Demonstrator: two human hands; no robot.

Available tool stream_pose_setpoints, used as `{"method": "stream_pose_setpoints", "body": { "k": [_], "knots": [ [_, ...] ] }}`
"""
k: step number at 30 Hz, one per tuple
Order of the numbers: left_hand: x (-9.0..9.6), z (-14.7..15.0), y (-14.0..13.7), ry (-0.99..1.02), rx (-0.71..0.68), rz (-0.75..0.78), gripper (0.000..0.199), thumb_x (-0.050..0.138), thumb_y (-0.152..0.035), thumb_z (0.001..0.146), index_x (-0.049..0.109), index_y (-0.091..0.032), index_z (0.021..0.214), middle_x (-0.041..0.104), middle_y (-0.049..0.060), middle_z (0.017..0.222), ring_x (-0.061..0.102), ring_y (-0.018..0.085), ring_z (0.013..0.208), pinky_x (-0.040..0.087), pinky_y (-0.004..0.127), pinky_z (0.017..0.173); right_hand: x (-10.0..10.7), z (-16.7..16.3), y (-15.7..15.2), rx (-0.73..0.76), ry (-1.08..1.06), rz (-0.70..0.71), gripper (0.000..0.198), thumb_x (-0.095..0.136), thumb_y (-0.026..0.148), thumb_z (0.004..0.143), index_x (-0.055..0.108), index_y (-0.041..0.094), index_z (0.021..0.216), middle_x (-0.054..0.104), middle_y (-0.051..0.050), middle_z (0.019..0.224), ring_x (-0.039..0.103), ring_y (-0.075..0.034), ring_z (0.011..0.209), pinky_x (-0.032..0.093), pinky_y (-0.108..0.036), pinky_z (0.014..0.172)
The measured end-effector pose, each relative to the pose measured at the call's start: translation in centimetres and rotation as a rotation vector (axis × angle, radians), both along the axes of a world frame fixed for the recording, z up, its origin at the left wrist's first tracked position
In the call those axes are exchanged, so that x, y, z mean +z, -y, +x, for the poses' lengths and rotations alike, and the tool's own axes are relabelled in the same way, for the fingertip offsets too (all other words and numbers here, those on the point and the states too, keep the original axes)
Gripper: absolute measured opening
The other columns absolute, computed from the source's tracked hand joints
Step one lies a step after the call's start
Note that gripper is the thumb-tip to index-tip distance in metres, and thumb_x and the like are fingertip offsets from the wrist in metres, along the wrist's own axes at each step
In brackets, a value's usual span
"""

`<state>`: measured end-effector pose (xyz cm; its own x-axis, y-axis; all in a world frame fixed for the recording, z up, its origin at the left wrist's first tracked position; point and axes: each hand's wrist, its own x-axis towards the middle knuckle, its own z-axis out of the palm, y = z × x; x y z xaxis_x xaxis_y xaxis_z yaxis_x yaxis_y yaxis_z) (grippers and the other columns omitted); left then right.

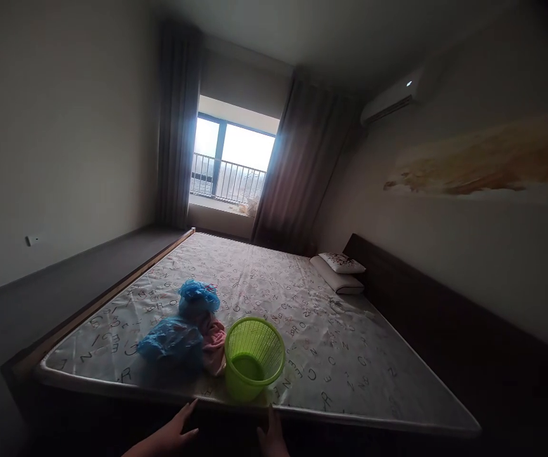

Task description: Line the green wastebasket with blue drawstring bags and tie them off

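Observation:
A green plastic basket (255, 383) stands upright near the front edge of the mattress (350, 387), its inside bare. My left hand (172, 431) is low in front of that edge, to the left of the basket, with thumb and fingers apart. On the other side, my right hand (273, 435) reaches up just below the basket, its thumb apart from the fingers. Neither hand touches the basket. A pink cloth (214, 346) lies against the basket's left side. Beside it are a blue plastic bag (172, 343) and another crumpled blue bag (198, 297).
Two pillows (338, 273) lie by the dark headboard (421, 298) at the right. A wooden bed rail (112, 289) runs along the left side, with grey floor (126, 244) beyond. Curtains (297, 158) flank a window (236, 152) at the back.

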<state>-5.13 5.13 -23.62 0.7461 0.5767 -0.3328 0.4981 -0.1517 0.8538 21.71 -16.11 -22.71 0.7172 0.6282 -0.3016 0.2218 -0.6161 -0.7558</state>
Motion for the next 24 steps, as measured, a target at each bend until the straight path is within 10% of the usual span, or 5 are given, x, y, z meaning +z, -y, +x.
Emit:
{"method": "stream_pose_setpoints", "body": {
  "k": [14, 24],
  "knots": [
    [-2.4, -0.3, 0.0, -0.110, 0.010, -0.024, 0.164, 0.038, -0.120, 0.038, 0.055, -0.014, 0.162, 0.036, 0.026, 0.175, 0.020, 0.045, 0.167, 0.013, 0.048, 0.137, 0.3, -0.9, -1.5, 0.143, 0.085, -0.189, 0.094, 0.066, 0.016, 0.072, 0.047, 0.003, 0.163, 0.036, -0.026, 0.175, 0.030, -0.038, 0.166, 0.025, -0.044, 0.136],
    [-2.0, -0.9, -3.1, -0.248, 0.238, 0.081, 0.125, 0.068, -0.090, 0.060, 0.056, -0.009, 0.153, 0.044, 0.034, 0.167, 0.034, 0.047, 0.162, 0.023, 0.055, 0.133, -0.9, 2.6, -0.7, 0.110, 0.022, -0.322, 0.083, 0.058, 0.019, 0.092, 0.035, 0.000, 0.169, 0.042, -0.029, 0.170, 0.035, -0.033, 0.165, 0.028, -0.043, 0.134]
  ]
}}
